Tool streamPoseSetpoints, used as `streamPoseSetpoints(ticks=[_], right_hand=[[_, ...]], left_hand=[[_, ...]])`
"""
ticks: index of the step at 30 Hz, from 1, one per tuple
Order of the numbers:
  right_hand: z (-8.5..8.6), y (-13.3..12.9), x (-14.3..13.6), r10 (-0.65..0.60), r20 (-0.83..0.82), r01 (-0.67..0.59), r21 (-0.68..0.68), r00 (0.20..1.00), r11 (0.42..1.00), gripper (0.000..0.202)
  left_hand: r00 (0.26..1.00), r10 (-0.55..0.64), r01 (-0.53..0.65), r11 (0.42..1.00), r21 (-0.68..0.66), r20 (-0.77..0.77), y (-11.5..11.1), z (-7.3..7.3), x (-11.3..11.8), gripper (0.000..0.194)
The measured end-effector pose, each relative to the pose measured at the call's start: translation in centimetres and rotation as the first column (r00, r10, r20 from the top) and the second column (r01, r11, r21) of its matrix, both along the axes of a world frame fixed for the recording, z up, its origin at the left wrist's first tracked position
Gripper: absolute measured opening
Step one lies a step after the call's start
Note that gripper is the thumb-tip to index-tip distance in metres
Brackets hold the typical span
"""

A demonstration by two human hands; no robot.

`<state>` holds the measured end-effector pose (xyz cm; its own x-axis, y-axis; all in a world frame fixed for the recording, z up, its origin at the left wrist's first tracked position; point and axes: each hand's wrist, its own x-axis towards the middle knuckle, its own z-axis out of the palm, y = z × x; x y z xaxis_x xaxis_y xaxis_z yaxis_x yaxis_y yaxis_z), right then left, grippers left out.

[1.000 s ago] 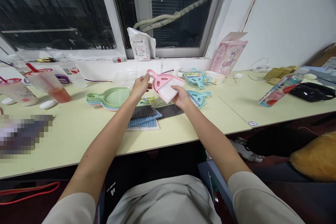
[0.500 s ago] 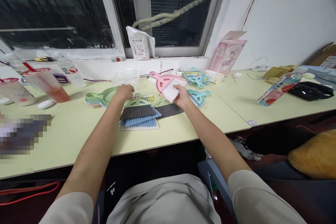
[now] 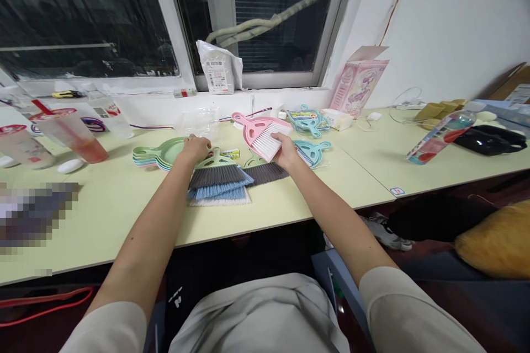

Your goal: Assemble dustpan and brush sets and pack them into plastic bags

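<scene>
Hands: two, both bare. The right hand (image 3: 284,151) has its thumb pressed over the front of one pink dustpan (image 3: 253,128) and its nested white-bristled brush (image 3: 267,141), gripping the pair; its other fingers are behind and mostly hidden. The pair is tilted, held above the table (image 3: 103,220) near its middle. The left hand (image 3: 197,149) is at the right end of a dustpan stack (image 3: 168,150), fingers curled downward; their tips are hidden, so whether they grip anything cannot be told.

Dustpan stack: several nested, exact number unclear; smooth moulded plastic, green uppermost, other colours showing at the edges, looped handles to the left.

Loose brushes: at least four by bristle fringe. Two grey-bristled brushes (image 3: 217,176) have green tops with cut-out openings; blue bristles (image 3: 244,176) and white bristles (image 3: 242,200) show beneath the left one. Fringes are straight, dense and fanned.

Turquoise dustpan sets: two, one (image 3: 308,119) at the rear, the other (image 3: 314,153) just beside the right hand.

Also on the table: two lidded, tapered plastic cups (image 3: 68,135) at left; one upright pink carton (image 3: 360,85), top flap raised; one bottle (image 3: 441,138) with a fruit-patterned label at right.
</scene>
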<state>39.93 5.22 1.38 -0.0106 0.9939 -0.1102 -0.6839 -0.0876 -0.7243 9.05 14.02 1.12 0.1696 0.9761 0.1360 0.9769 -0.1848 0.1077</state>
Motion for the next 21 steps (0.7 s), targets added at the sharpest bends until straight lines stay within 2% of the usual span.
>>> streamPoseSetpoints(ticks=[4, 9, 13, 18, 21], right_hand=[[-0.1, 0.1, 0.0, -0.009, -0.002, 0.009, 0.002, 1.000, 1.000, 0.025], [0.0, 0.0, 0.0, -0.001, -0.004, 0.001, -0.004, 1.000, 1.000, 0.026], [0.2, -0.2, 0.0, 0.016, 0.008, -0.016, -0.011, 1.000, 1.000, 0.023], [0.2, -0.2, 0.0, 0.026, 0.003, -0.026, -0.016, 1.000, 1.000, 0.024], [-0.1, 0.1, 0.0, 0.008, -0.015, -0.008, -0.005, 1.000, 1.000, 0.023]], left_hand=[[0.999, 0.009, -0.011, 0.999, 0.042, 0.044, 0.2, -0.2, 0.0, 0.030], [0.999, 0.031, -0.032, 0.993, 0.117, 0.011, 0.7, -0.4, -0.2, 0.026], [0.999, 0.032, -0.033, 0.993, 0.116, 0.009, 0.9, -0.4, -0.3, 0.026], [0.998, 0.043, -0.049, 0.987, 0.154, 0.043, -0.1, 0.3, 0.2, 0.025], [0.985, 0.059, -0.097, 0.966, 0.239, 0.161, -0.8, 1.3, 0.5, 0.025]])
